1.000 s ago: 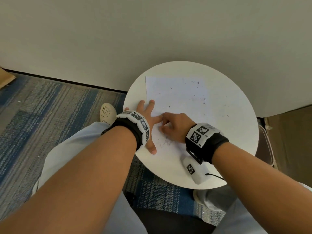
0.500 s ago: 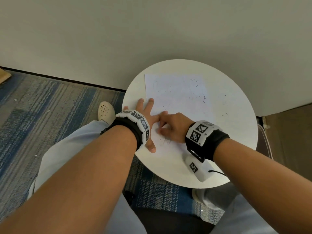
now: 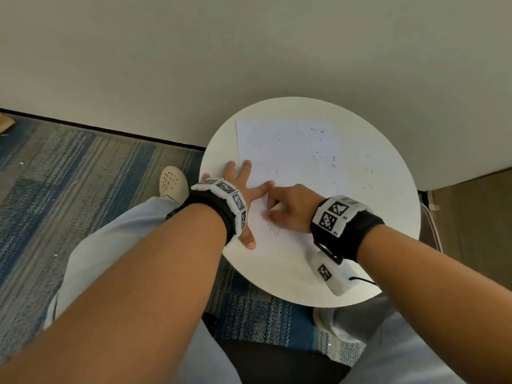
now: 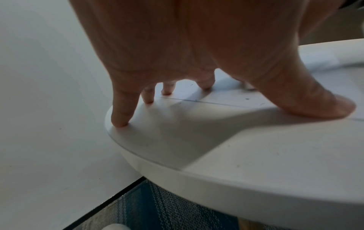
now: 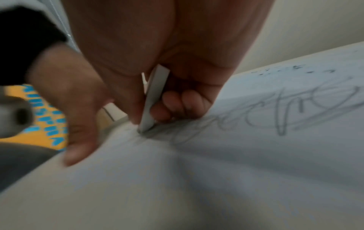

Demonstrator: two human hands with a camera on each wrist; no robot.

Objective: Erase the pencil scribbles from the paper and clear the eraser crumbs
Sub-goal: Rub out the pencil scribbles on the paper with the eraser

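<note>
A white sheet of paper [image 3: 288, 162] lies on a small round white table [image 3: 388, 212]. Dark eraser crumbs [image 3: 332, 159] are scattered over its far right part and the table beside it. Pencil scribbles [image 5: 285, 112] run across the paper near its front edge; in the head view a few strokes [image 3: 275, 231] show by the right hand. My left hand [image 3: 243, 195] lies flat with fingers spread, pressing the paper's left edge. My right hand [image 3: 288, 209] pinches a thin white eraser [image 5: 154, 98], whose lower end touches the paper at the scribbles.
The table stands against a plain wall [image 3: 249, 51]. Blue and grey striped carpet [image 3: 69, 189] lies to the left and below. My knees in light trousers [image 3: 110, 245] sit under the table's front edge, a cream shoe [image 3: 171, 181] beside it. A brown surface [image 3: 476, 217] is at right.
The right hand with the eraser has shifted slightly up and back over the scribbles near the front edge. The left hand stays pressed on the paper.
</note>
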